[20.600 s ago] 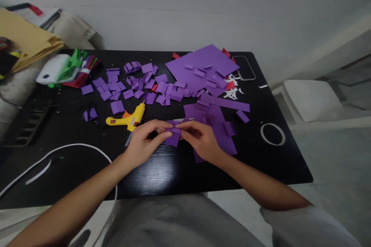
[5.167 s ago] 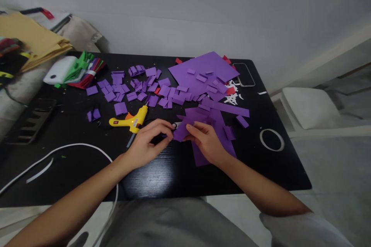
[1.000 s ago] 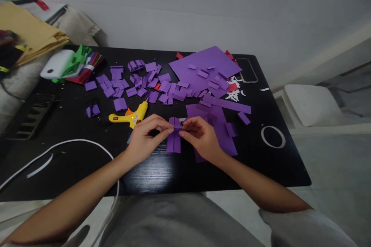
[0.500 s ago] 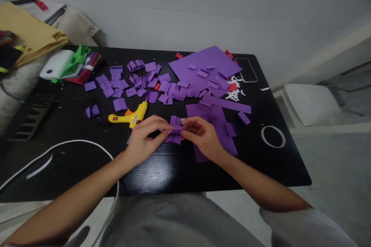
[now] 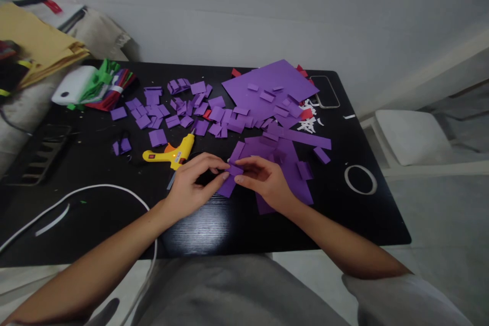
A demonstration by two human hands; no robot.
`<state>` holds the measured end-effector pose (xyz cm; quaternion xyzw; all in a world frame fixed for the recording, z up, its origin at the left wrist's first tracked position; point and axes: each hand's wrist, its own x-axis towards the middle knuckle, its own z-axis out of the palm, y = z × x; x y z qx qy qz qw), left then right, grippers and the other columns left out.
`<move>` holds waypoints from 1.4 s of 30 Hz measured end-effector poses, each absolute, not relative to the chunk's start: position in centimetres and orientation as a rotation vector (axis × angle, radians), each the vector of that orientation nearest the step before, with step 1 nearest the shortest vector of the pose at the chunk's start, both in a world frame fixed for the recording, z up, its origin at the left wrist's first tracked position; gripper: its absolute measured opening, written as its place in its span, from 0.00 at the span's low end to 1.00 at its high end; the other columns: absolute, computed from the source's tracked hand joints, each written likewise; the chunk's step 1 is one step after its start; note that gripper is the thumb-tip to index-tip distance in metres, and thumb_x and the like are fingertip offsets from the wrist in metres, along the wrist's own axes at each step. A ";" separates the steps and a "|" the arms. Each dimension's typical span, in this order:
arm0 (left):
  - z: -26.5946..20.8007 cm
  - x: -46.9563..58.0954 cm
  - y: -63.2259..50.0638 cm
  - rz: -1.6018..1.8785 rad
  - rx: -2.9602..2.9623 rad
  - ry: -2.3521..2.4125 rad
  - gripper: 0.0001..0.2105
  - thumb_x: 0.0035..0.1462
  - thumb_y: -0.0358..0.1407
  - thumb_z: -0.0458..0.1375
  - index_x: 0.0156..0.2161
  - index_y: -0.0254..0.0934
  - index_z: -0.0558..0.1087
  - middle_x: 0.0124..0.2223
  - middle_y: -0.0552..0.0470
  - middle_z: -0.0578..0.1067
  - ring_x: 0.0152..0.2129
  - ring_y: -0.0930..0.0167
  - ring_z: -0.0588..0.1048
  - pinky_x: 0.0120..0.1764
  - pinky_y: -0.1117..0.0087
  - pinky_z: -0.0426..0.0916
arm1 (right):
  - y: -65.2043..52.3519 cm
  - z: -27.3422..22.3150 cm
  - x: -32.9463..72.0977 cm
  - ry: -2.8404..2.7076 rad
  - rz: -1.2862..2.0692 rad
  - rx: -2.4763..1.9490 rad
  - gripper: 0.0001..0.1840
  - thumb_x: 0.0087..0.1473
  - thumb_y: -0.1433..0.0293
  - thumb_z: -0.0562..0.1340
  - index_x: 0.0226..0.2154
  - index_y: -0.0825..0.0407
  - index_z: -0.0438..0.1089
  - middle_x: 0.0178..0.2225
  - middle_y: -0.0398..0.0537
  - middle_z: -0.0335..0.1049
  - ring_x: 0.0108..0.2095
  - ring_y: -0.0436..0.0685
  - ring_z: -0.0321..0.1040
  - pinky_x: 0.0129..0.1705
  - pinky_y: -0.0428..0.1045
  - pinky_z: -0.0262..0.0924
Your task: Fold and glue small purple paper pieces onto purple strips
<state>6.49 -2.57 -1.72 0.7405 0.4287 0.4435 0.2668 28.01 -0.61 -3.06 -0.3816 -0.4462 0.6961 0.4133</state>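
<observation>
Between both hands is a folded piece of purple paper (image 5: 234,169), low over the front middle of the table. My left hand (image 5: 193,179) pinches its left side with thumb and forefinger. From the right, my right hand (image 5: 264,179) grips the other side, its fingertips partly hiding the folds. Part of the paper sticks out above and below the fingers. A large purple sheet (image 5: 292,178) lies under and beside my right hand. Just beyond my left hand rests a yellow hot glue gun (image 5: 168,156), its nozzle pointing away.
Many small folded purple papers (image 5: 155,111) are scattered across the back of the black table (image 5: 336,224). Another purple sheet (image 5: 263,79), white paper scraps (image 5: 310,125), a phone case (image 5: 324,92) and a white ring (image 5: 360,180) lie right. A white cable (image 5: 110,186) curves along the left.
The purple paper between my hands has turned at a slant, its upper end now leaning right and its lower end left. Both hands stay nearly in place, with fingers slightly shifted.
</observation>
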 end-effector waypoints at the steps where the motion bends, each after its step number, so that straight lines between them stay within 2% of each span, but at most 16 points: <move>1: -1.8 6.5 -2.6 1.187 1.989 1.162 0.07 0.63 0.29 0.66 0.46 0.38 0.79 0.42 0.50 0.80 0.34 0.73 0.77 0.40 0.70 0.74 | -0.6 -3.1 28.0 -1.129 1.747 -0.956 0.19 0.43 0.67 0.80 0.40 0.46 0.82 0.43 0.44 0.83 0.45 0.57 0.79 0.54 0.55 0.74; 6: -2.3 6.4 -2.6 1.161 1.980 1.170 0.07 0.63 0.31 0.67 0.45 0.38 0.78 0.40 0.51 0.80 0.35 0.72 0.78 0.41 0.70 0.74 | -0.6 -3.1 28.1 -1.163 1.739 -0.950 0.17 0.43 0.67 0.80 0.38 0.46 0.83 0.40 0.43 0.84 0.46 0.59 0.80 0.58 0.58 0.72; 13: -2.5 6.5 -2.6 1.130 1.931 1.208 0.11 0.63 0.33 0.67 0.49 0.39 0.76 0.39 0.53 0.79 0.36 0.72 0.78 0.43 0.70 0.75 | -0.5 -3.1 28.2 -1.217 1.657 -1.028 0.09 0.48 0.65 0.78 0.34 0.45 0.84 0.35 0.43 0.84 0.39 0.57 0.80 0.50 0.56 0.73; 21: -2.6 6.4 -2.7 0.970 1.685 1.160 0.14 0.66 0.37 0.64 0.55 0.40 0.70 0.45 0.50 0.79 0.41 0.69 0.80 0.49 0.65 0.76 | -0.2 -3.6 28.3 -0.979 1.825 -0.996 0.11 0.45 0.64 0.80 0.34 0.44 0.83 0.37 0.40 0.82 0.41 0.54 0.77 0.55 0.54 0.69; 26: -2.4 6.7 -2.6 0.951 1.480 1.103 0.12 0.66 0.38 0.63 0.51 0.39 0.72 0.45 0.49 0.80 0.39 0.71 0.81 0.43 0.69 0.77 | -0.1 -4.2 28.2 -0.923 1.879 -0.946 0.12 0.44 0.64 0.80 0.34 0.44 0.83 0.39 0.40 0.80 0.44 0.53 0.76 0.59 0.54 0.67; 32: -2.1 6.9 -2.3 1.083 1.407 1.130 0.08 0.64 0.37 0.65 0.45 0.37 0.75 0.37 0.52 0.80 0.31 0.73 0.79 0.35 0.73 0.75 | -0.2 -4.1 28.3 -0.953 1.908 -0.977 0.13 0.45 0.63 0.80 0.34 0.45 0.82 0.42 0.42 0.81 0.45 0.55 0.76 0.60 0.57 0.68; 37: -2.0 6.9 -2.2 1.107 1.404 1.163 0.09 0.63 0.39 0.66 0.44 0.37 0.76 0.36 0.51 0.81 0.32 0.71 0.81 0.37 0.71 0.76 | -0.2 -4.1 28.3 -0.953 1.903 -1.000 0.14 0.44 0.62 0.80 0.33 0.47 0.81 0.43 0.43 0.81 0.45 0.56 0.77 0.59 0.57 0.70; 42: -2.2 6.8 -2.3 1.049 1.460 1.139 0.07 0.63 0.37 0.65 0.44 0.37 0.76 0.36 0.52 0.81 0.33 0.71 0.81 0.39 0.71 0.77 | -0.2 -4.0 28.2 -0.915 1.949 -0.950 0.13 0.45 0.63 0.80 0.34 0.46 0.82 0.41 0.40 0.80 0.43 0.52 0.76 0.55 0.52 0.72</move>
